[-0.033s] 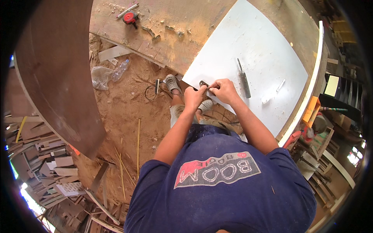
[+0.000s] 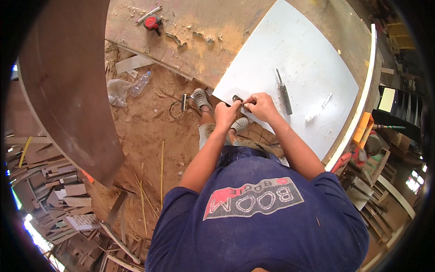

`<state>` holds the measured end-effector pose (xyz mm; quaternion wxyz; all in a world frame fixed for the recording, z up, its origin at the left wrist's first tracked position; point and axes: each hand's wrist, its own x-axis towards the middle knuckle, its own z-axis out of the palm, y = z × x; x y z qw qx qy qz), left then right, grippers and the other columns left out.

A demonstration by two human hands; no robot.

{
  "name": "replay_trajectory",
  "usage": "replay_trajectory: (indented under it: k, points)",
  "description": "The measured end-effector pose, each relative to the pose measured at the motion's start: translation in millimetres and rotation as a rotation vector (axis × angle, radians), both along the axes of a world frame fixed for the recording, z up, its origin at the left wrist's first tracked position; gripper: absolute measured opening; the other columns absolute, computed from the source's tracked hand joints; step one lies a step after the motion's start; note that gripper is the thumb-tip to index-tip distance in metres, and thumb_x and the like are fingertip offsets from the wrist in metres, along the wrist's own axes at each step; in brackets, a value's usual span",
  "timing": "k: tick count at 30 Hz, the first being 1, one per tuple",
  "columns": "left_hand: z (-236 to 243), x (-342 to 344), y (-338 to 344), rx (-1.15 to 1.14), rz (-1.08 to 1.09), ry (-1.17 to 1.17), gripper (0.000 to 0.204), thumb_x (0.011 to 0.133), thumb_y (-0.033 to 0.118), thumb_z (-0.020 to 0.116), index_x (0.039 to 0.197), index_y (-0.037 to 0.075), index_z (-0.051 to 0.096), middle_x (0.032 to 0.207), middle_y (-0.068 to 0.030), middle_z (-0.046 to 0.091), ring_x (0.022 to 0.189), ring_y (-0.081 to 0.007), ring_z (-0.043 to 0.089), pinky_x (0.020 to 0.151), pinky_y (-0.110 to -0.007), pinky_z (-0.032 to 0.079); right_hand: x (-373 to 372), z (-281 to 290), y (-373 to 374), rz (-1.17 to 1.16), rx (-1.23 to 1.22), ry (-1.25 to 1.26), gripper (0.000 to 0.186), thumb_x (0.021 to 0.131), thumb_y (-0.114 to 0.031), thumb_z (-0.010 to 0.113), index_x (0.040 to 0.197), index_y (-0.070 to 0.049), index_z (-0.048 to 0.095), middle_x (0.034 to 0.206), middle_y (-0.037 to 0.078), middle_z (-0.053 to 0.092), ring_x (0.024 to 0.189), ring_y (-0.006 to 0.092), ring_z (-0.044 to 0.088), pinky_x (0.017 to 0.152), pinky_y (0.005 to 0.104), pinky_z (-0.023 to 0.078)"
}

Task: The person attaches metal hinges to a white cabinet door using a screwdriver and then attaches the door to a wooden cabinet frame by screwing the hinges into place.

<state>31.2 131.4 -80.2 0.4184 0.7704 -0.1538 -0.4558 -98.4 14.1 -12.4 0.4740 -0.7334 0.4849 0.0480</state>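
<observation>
- while a small dark metal piece (image 2: 237,97) is being held just ahead of the fingertips, close handwork is being carried out at the near corner of a white panel (image 2: 294,41).
- by the left hand (image 2: 225,112), the piece is being gripped from its left side, with thumb and curled fingers closed on it.
- by the right hand (image 2: 262,105), the piece is being pinched too, thumb and fingertips drawn together just beside the left thumb; the exact contact is being hidden by the fingers.
- just to the right of the right hand, a dark-handled tool (image 2: 285,97) is being borne by the panel, and farther right a slim white stick (image 2: 326,99); neither is being touched.
- well ahead and to the left of the left hand, a red tape measure (image 2: 152,21) is being supported by the wooden work table (image 2: 213,27).
- since the piece is being handled, the work is being judged as unfinished; whether anything is being fastened, and how much is being left, cannot be told.
</observation>
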Motion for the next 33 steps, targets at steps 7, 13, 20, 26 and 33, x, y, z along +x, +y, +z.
replay_trajectory:
  k: [7,13,20,26,33]
  points:
    - [-5.4,-1.8,-0.9,-0.013,-0.010,-0.043,0.049,0.081,0.037,0.080,0.082,-0.011,0.073,0.072,-0.0224,0.073,0.067,-0.0270,0.072,0.065,-0.043,0.054,-5.2,1.6,-3.8,-0.008,0.093,-0.066,0.012,0.089,-0.006,0.075,0.099,0.001,0.076,0.087,0.013,0.079,0.077,0.0167,0.075,0.073,0.0312,0.059]
    - [2.1,2.6,0.7,0.020,-0.048,0.023,0.045,0.085,0.035,0.081,0.088,-0.010,0.075,0.077,-0.0141,0.074,0.066,-0.0185,0.068,0.060,-0.037,0.052,-5.1,6.7,-0.8,-0.027,0.115,-0.075,0.014,0.091,-0.007,0.076,0.102,0.001,0.075,0.091,0.014,0.079,0.080,0.0168,0.075,0.074,0.0321,0.059]
    - [24.1,-2.8,-3.2,0.047,-0.009,-0.026,0.048,0.082,0.035,0.082,0.080,-0.012,0.072,0.066,-0.0163,0.070,0.060,-0.0228,0.068,0.058,-0.039,0.052,-35.0,15.6,0.4,-0.191,-0.023,-0.210,0.022,0.090,-0.013,0.078,0.108,0.000,0.074,0.097,0.013,0.078,0.087,0.0197,0.075,0.081,0.0336,0.058]
    - [-16.3,-0.4,3.4,-0.043,-0.012,-0.015,0.044,0.083,0.034,0.082,0.080,-0.010,0.074,0.067,-0.0141,0.071,0.061,-0.0202,0.067,0.060,-0.039,0.052,-103.8,11.6,-15.9,-0.279,-0.892,0.209,0.042,0.089,-0.034,0.078,0.118,-0.005,0.066,0.108,0.016,0.069,0.108,0.0333,0.065,0.094,0.0444,0.051]
    - [-17.4,8.7,-4.4,0.021,-0.058,0.133,0.041,0.086,0.032,0.081,0.081,-0.009,0.075,0.070,-0.0095,0.071,0.062,-0.0159,0.064,0.059,-0.038,0.050,-100.0,35.9,-13.8,-0.462,-0.335,0.038,0.035,0.093,-0.034,0.073,0.108,-0.004,0.064,0.088,0.019,0.071,0.084,0.0383,0.070,0.078,0.0478,0.055]
